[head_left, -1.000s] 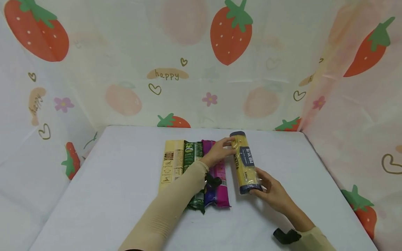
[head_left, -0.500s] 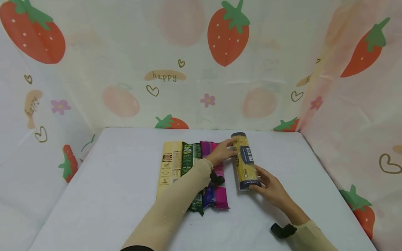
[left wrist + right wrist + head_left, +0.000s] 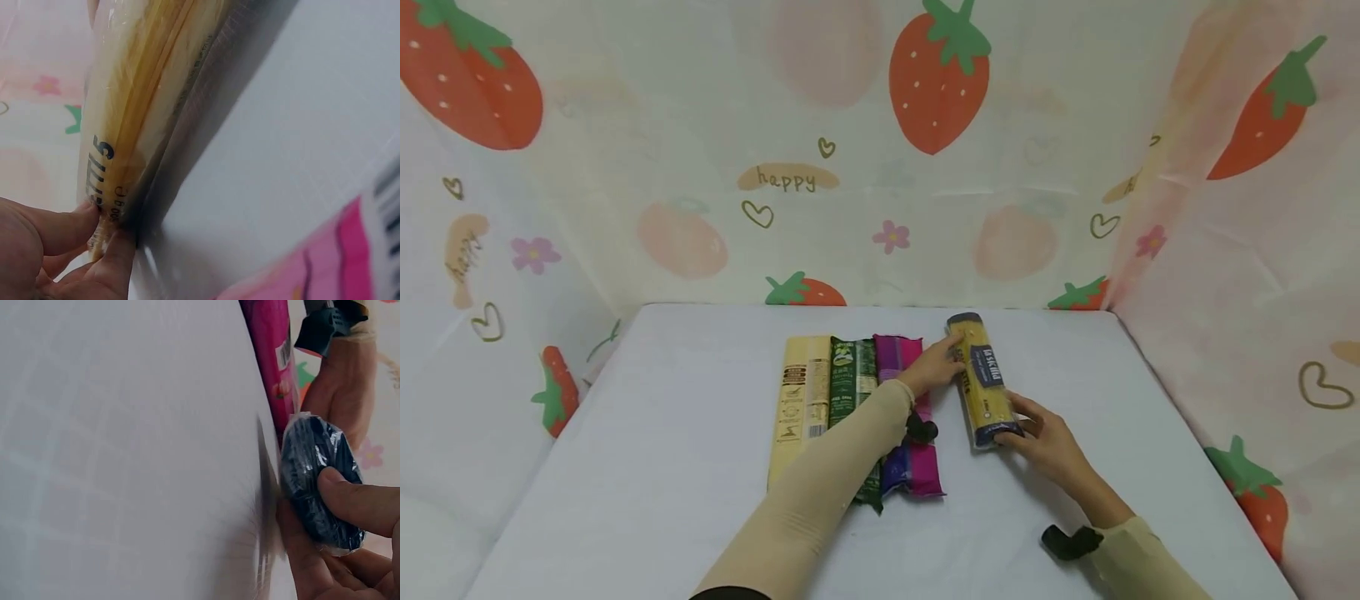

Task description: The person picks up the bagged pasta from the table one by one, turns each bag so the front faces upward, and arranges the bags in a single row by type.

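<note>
Both hands hold a yellow pack of spaghetti (image 3: 987, 408) with dark blue ends, slightly tilted at the right of a row of packs. My left hand (image 3: 934, 367) grips its left side near the far end; in the left wrist view, thumb and fingers pinch the clear wrapper. At the near end is my right hand (image 3: 1051, 448). The right wrist view shows its thumb pressed on the dark blue end (image 3: 306, 469), with fingers beneath. Left of it lie a purple-and-pink pack (image 3: 925, 471), a dark green pack (image 3: 852, 375) and a cream pack (image 3: 797, 400), partly covered by the left arm.
The packs lie on a white-covered table (image 3: 662, 467). Strawberry-print cloth (image 3: 820, 242) hangs behind it and along both sides. A black wrist mount (image 3: 1071, 543) sits on the right sleeve, another (image 3: 921, 429) at the left wrist.
The near end of the spaghetti pack has shifted slightly away from me, with the right hand following. Both hands keep their hold. The head view has drifted a little to the right.
</note>
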A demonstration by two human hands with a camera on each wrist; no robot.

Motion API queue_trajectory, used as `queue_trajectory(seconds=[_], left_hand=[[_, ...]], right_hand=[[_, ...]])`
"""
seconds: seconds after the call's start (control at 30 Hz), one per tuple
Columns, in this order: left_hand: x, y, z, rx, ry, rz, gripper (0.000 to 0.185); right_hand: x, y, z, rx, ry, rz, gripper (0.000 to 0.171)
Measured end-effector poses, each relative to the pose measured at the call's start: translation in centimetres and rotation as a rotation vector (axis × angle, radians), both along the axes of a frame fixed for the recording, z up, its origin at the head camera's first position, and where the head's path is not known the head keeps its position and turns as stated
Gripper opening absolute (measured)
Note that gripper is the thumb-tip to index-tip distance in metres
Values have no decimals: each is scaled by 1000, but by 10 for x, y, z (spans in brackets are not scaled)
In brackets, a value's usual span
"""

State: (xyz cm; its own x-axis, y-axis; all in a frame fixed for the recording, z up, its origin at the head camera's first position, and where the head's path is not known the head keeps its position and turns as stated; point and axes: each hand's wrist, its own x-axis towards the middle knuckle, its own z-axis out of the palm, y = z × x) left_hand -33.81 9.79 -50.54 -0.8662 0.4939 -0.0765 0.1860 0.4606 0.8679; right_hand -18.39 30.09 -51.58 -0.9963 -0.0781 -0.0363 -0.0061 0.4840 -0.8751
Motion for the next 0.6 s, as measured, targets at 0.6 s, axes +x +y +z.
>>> queue_trajectory(seconds=[0.6], left_hand=[[7,-22,8,33,-31,-62,60]], right_hand=[[-1,-4,4,200,-15,30,76]])
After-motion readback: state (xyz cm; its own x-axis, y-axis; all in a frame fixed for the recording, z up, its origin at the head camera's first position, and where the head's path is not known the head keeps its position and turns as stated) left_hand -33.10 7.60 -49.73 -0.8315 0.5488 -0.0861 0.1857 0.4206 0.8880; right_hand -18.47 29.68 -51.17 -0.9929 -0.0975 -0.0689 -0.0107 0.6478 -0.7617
